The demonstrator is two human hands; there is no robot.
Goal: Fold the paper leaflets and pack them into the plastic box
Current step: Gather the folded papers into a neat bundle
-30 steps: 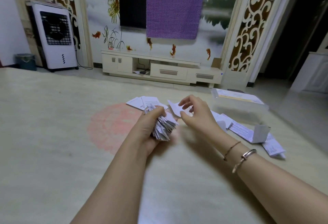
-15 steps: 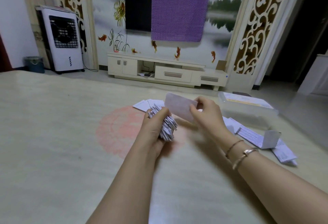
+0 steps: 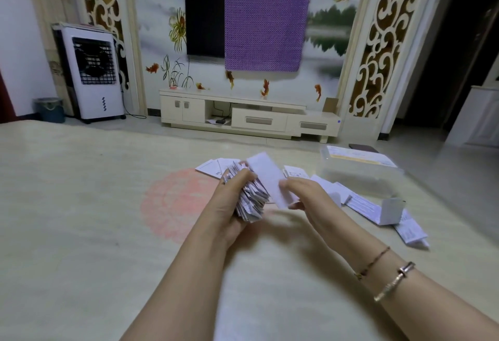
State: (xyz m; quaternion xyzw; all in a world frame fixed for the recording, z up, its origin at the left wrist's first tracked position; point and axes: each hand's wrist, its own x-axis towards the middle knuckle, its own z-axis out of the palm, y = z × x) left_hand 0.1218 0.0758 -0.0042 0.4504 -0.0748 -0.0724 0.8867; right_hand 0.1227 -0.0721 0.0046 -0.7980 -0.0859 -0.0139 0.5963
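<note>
While the left hand (image 3: 229, 203) clutches a fat bundle of folded leaflets (image 3: 252, 200), the right hand (image 3: 305, 195) pinches one leaflet (image 3: 270, 181). The plastic box (image 3: 359, 170) sits nearby.

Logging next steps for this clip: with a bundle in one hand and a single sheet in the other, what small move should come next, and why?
Probably fold the single leaflet in half. The right hand pinches it flat and unfolded, right beside the folded bundle that the left hand grips, so it looks unready to join that bundle or go into the plastic box.
</note>
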